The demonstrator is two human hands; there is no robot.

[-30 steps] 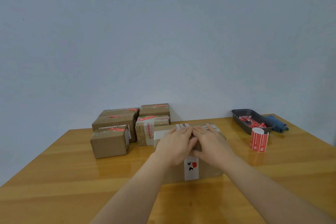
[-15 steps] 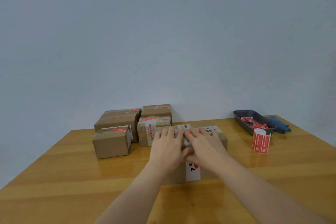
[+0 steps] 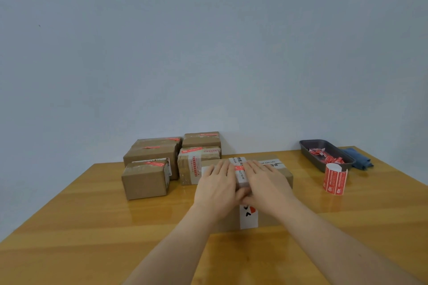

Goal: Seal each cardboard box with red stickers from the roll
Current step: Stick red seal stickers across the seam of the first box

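Fingers (image 3: 225, 170) flat on box (image 3: 283, 172) (bare table (image 3: 69, 227) leftward).

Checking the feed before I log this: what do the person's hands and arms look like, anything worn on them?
Both the left hand and right hand are bare: no gloves, and no rings, watch or bands show. The forearms are uncovered right down to the bottom edge of the picture, so no sleeve is in view.

Plain packing room: wooden table (image 3: 69, 227), stacked parcels (image 3: 152, 157), bare wall (image 3: 208, 41)
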